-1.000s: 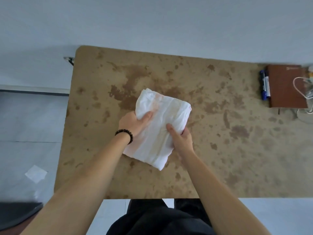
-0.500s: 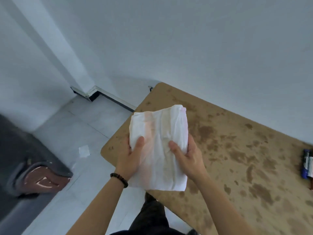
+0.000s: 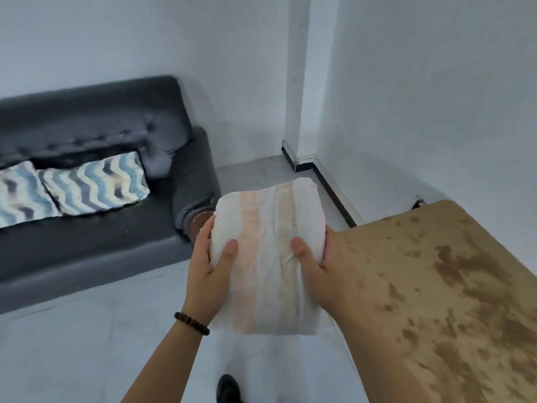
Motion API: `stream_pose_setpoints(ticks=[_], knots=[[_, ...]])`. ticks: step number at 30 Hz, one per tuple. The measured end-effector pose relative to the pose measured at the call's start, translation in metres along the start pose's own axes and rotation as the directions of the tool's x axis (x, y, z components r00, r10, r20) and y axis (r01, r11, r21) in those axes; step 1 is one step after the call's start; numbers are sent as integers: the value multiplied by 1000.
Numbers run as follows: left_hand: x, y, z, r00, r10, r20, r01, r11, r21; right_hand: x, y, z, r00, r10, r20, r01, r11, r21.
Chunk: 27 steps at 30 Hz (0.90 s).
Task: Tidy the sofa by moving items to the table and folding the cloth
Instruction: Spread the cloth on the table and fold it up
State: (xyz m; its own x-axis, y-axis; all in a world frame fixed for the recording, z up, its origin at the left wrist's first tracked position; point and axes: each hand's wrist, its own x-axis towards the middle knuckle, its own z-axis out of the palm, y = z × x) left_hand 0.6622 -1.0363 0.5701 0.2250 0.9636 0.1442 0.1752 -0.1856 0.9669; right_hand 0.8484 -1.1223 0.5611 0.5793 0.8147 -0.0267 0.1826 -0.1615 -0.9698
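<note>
The folded white cloth, with pale pink and tan stripes, is held in the air in front of me, over the floor between the sofa and the table. My left hand grips its left edge, thumb on top. My right hand grips its right edge, thumb pressed on the tan stripe. The dark grey sofa is at the left, with two wavy blue-patterned cushions leaning on its backrest. The brown mottled table fills the right.
White walls and a corner pillar stand behind, with a black skirting strip along the floor. Grey tiled floor lies between sofa and table. My dark shoe shows at the bottom edge.
Both hands lifted the folded cloth off the table. The view swung left, away from the table, and the sofa with its cushions came into sight.
</note>
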Motion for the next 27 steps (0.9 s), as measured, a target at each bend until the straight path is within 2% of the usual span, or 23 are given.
stream_pose_setpoints(ticks=[3,6,11,19,24,27], knots=[[38,-24,-59,995,-31,-94,25,998,-55,30,-23,72,997,-5,71,6,1000,-9],[80,-44,-112,986,-52,-159,38,996,-84,60,-44,142,996,-68,61,70,997,-43],[150,-63,-170,974,-91,-208,75,993,-88,109,-68,220,993,-48,104,55,996,-67],[291,-122,-167,982,-127,-137,125,992,-26,231,-53,289,996,-27,82,35,995,-91],[427,-163,-155,985,-130,-109,134,990,32,360,-38,343,996,17,83,-14,999,-35],[517,-181,-150,976,-193,-98,195,981,13,449,-42,379,990,42,132,-38,999,-33]])
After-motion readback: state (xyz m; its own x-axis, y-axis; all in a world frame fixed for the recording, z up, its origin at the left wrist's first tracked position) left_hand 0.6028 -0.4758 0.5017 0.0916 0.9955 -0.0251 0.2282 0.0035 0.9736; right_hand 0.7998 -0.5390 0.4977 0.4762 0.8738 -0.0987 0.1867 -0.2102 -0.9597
